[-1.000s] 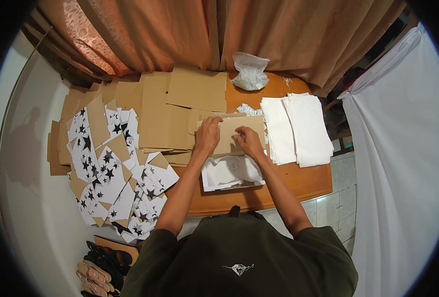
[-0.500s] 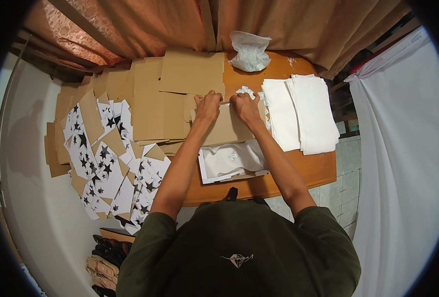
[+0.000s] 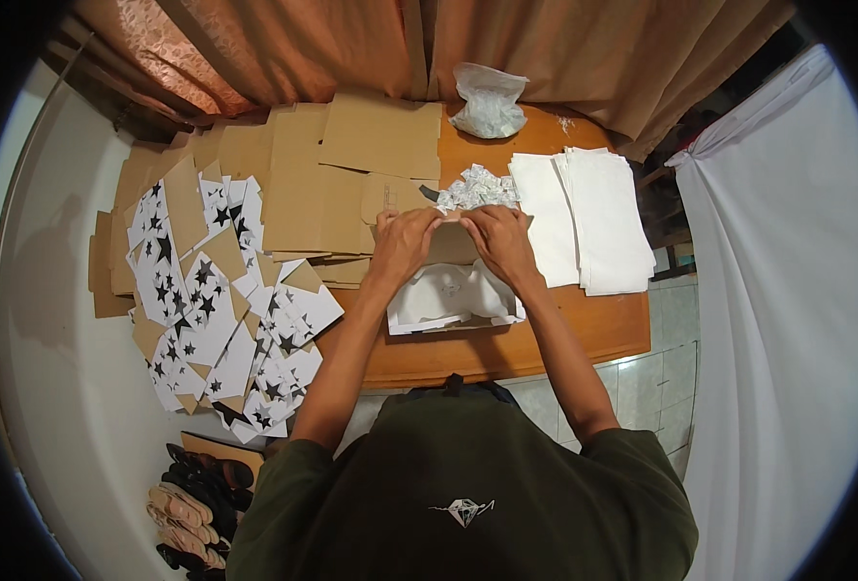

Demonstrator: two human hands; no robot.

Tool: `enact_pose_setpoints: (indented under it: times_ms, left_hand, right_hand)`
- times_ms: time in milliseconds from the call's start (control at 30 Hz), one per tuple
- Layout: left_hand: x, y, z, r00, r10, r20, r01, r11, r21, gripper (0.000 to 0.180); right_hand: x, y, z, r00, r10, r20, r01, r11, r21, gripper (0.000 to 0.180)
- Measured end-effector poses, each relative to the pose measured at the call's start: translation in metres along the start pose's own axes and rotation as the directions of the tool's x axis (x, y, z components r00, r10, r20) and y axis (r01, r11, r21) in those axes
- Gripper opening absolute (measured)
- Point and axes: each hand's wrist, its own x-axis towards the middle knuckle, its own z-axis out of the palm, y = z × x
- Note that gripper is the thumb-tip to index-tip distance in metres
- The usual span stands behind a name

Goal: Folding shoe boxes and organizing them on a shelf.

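A cardboard box (image 3: 411,328) stands on the table in front of me, its lid (image 3: 453,242) raised at the far side. White paper (image 3: 427,300) lines the box, and a small white sachet (image 3: 451,288) lies on it. My left hand (image 3: 405,242) grips the left part of the lid's upper edge, fingers curled over it. On the right part of that edge, my right hand (image 3: 502,240) is closed in the same way. Just beyond the lid is a heap of small white sachets (image 3: 479,184).
Flat brown cardboard pieces (image 3: 298,194) cover the table's left side, with star-printed white ones (image 3: 206,329) nearer me. Stacks of white paper (image 3: 603,223) lie at right. A clear plastic bag (image 3: 489,107) stands at the back. Shoes (image 3: 192,513) sit at lower left.
The lid has come up from leaning back to a steeper tilt, and my hands have moved nearer with its edge. More of the sachet heap now shows behind it.
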Motion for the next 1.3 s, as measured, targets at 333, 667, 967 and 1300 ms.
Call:
enact_pose_setpoints:
  times_ms: [333,667,967,1300]
  left_hand:
    - [-0.113,0.03,0.008,0.996,0.085,0.006,-0.085,0.996,-0.035,0.026]
    - [-0.191,0.025,0.051,0.996,0.041,0.075,-0.043,0.999,0.02,0.026]
    - [-0.197,0.019,0.071,0.997,0.077,0.03,-0.08,0.991,0.105,0.026]
    - [-0.19,0.012,0.086,0.988,0.148,0.049,-0.155,0.97,0.187,0.026]
  right_hand:
    - [-0.104,-0.036,-0.027,0.987,0.023,0.158,-0.032,0.998,0.056,0.023]
    - [-0.183,-0.028,0.004,0.971,-0.006,0.24,0.007,1.0,-0.007,0.028]
    - [-0.201,-0.005,0.024,0.984,-0.072,0.161,0.079,0.996,-0.036,0.026]
    - [-0.203,0.009,0.035,0.982,-0.136,0.134,0.144,0.988,-0.055,0.027]
